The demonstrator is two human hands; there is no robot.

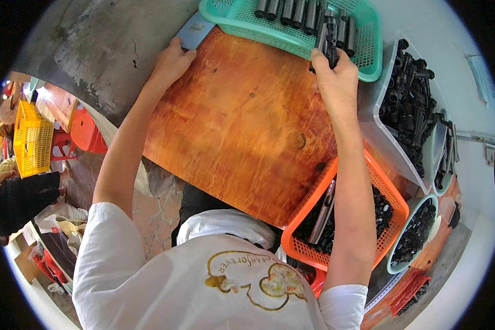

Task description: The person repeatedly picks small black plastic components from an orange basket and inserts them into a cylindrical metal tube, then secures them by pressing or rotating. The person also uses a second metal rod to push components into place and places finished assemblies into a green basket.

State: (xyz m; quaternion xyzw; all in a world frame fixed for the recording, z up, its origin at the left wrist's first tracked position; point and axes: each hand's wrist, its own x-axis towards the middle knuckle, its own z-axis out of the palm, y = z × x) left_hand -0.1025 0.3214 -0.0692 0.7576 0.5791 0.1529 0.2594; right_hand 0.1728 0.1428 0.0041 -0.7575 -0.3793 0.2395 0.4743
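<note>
My left hand (174, 61) is at the far left edge of the wooden table, with thumb and fingers closed round the near end of a flat blue box (195, 32). A green plastic basket (291, 39) stands at the table's far end, holding several dark metal tubes (298, 12) in a row. Over its near right rim, my right hand (337, 77) grips a black tubular part (330, 41), whose lower end is hidden by the fingers. That part overlaps the tubes behind it, so I cannot tell whether it touches them.
Black parts fill a clear bin (375, 118) at right. Under my right forearm, an orange basket (302, 254) holds small black pieces and a shiny metal tube (322, 214). A pale bowl (435, 206) of black pieces stands beside it. Yellow crate (33, 137) and red stool (87, 132) are left.
</note>
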